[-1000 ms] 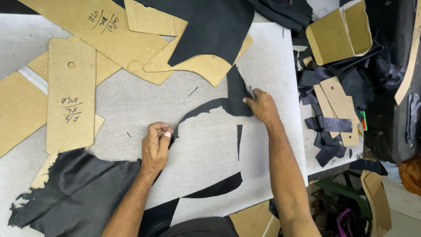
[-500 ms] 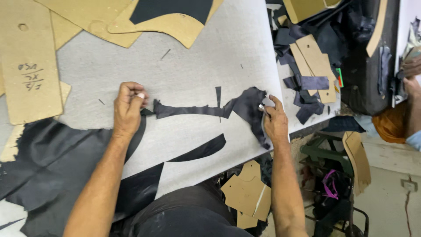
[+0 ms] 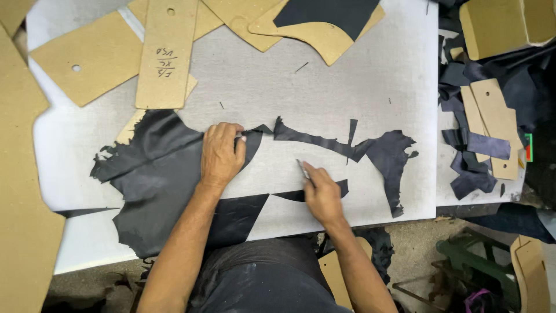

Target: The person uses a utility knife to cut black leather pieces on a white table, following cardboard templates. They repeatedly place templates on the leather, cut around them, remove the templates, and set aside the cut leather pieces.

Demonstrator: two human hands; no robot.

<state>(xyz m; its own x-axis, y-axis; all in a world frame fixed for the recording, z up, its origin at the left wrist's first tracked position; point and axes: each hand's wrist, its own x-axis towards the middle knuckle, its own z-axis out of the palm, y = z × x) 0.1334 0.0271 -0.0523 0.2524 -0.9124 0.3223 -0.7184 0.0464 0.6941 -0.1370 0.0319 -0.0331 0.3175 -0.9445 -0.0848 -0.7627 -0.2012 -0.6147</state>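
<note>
My left hand (image 3: 221, 154) lies flat on a large sheet of black leather (image 3: 152, 174) on the grey cutting table (image 3: 324, 93), pressing its upper right edge. A small cutting knife (image 3: 303, 170) is gripped in my right hand (image 3: 322, 196), blade tip pointing up near a thin black sliver (image 3: 315, 193). A long, ragged black leather offcut (image 3: 370, 152) stretches from beside my left hand toward the right.
Tan cardboard patterns (image 3: 167, 55) lie across the table's back and left, one (image 3: 324, 26) carrying a black piece. On the right, a side surface holds dark scraps (image 3: 472, 148) and more patterns (image 3: 492, 124). Below the table edge are cardboard pieces (image 3: 530, 272) and a green frame (image 3: 469, 255).
My right hand let go of the offcut's right end and came back to the front middle with the knife. My left hand has flattened onto the big leather sheet.
</note>
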